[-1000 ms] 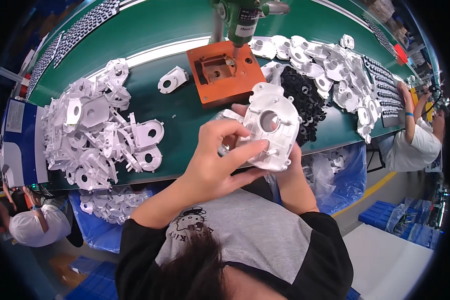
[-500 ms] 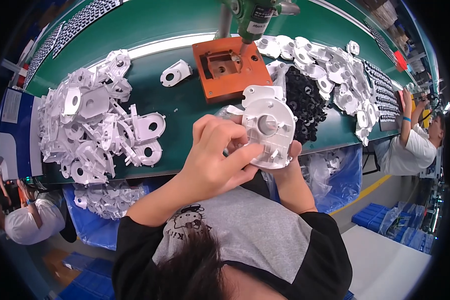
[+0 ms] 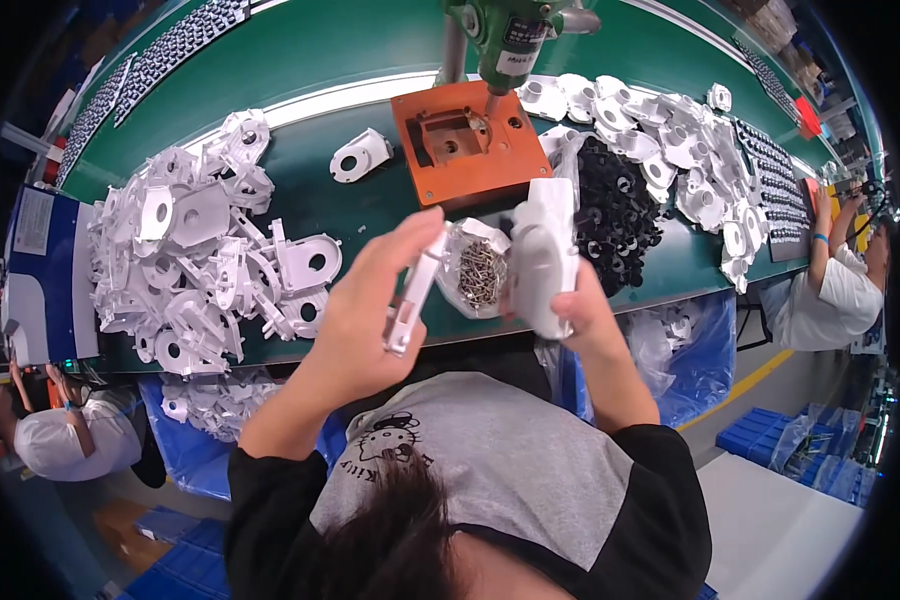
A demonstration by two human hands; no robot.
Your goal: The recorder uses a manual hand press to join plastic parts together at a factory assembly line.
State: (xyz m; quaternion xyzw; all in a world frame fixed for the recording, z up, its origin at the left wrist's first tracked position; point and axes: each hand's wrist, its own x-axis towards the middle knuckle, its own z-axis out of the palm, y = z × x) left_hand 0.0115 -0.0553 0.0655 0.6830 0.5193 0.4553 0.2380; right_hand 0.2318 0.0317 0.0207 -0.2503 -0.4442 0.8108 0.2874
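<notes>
My left hand (image 3: 362, 310) grips a thin white plastic plate (image 3: 416, 290), turned nearly edge-on with its inner side facing right. My right hand (image 3: 592, 312) is closed on a larger white plastic housing (image 3: 544, 270), tilted upright so that its side shows. The two parts are apart. Between them, on the green table, lies a clear plastic bag (image 3: 450, 285) heaped with small metal screws (image 3: 482, 272). Beyond my hands sits an orange fixture block (image 3: 518, 165) with a shaped hollow, under the tip of a green press (image 3: 510, 45).
White plastic parts (image 3: 185, 250) are piled at the left, and one white part (image 3: 360, 156) lies alone beside the fixture. Black parts (image 3: 615, 215) and more white housings (image 3: 690, 165) cover the right side. Blue-lined bins (image 3: 695, 360) stand below the table edge. Other people sit at both sides.
The white parts, held together before, are now apart, one in each hand. My left hand has moved left with the plate, the housing has turned edge-on, and the screw bag has come into view.
</notes>
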